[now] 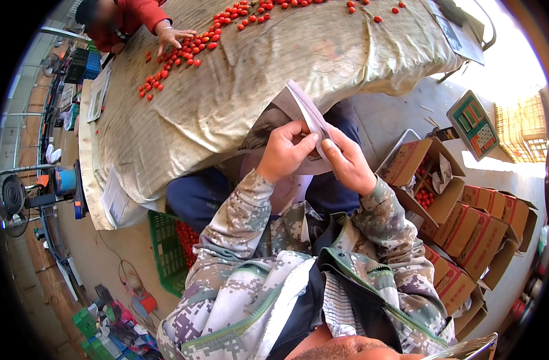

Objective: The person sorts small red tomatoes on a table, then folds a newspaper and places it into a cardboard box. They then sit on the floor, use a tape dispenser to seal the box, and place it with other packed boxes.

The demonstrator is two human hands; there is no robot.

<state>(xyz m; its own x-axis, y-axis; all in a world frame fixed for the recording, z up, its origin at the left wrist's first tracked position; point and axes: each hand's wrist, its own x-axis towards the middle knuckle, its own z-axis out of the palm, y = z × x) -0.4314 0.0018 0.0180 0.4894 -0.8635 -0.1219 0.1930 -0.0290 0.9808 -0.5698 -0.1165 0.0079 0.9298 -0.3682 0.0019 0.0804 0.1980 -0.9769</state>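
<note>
My left hand [283, 150] grips one side of a folded sheet of printed paper [279, 114], its fingers curled at the crease. On the other side my right hand [348, 159] pinches the same paper between thumb and fingers. The sheet stands above my lap, close to the near edge of a cloth-covered table [256, 94]. Part of it is hidden behind both hands. Small red cherry tomatoes [189, 49] lie scattered across the far side of the table.
Another person's hand [171, 38] touches the tomatoes at upper left. A green plastic crate [168, 252] with red fruit stands by my left leg. At right are an open cardboard box [407, 168] holding tomatoes, several stacked cartons [477, 229] and a digital scale display [473, 125].
</note>
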